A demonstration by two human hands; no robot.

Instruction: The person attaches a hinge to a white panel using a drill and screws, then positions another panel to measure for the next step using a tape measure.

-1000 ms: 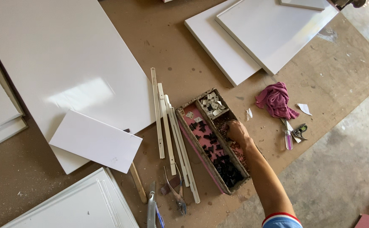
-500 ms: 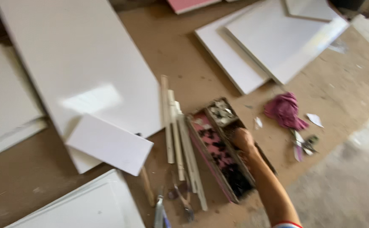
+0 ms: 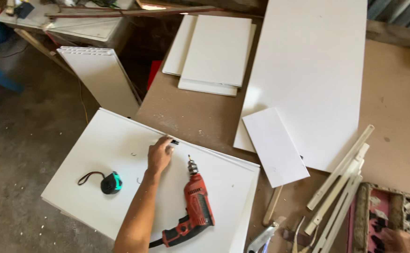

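My left hand rests on a large white panel near its far edge, its fingers closed on a small dark piece. A red power drill lies on the panel just right of my forearm, its bit pointing away from me. Left of my arm on the same panel sits a black and teal tape measure. Only part of my right hand shows at the bottom right corner, over the wooden tray of small parts. Its fingers are cut off by the frame.
The brown worktable carries a big white board, a small white rectangle, a stack of white panels, several white strips and pliers. Another white panel leans at the table's left, above the concrete floor.
The view has swung left. The white panel with drill, tape measure and my left hand has come into sight. My right hand stays at the parts tray, now at the frame's corner.
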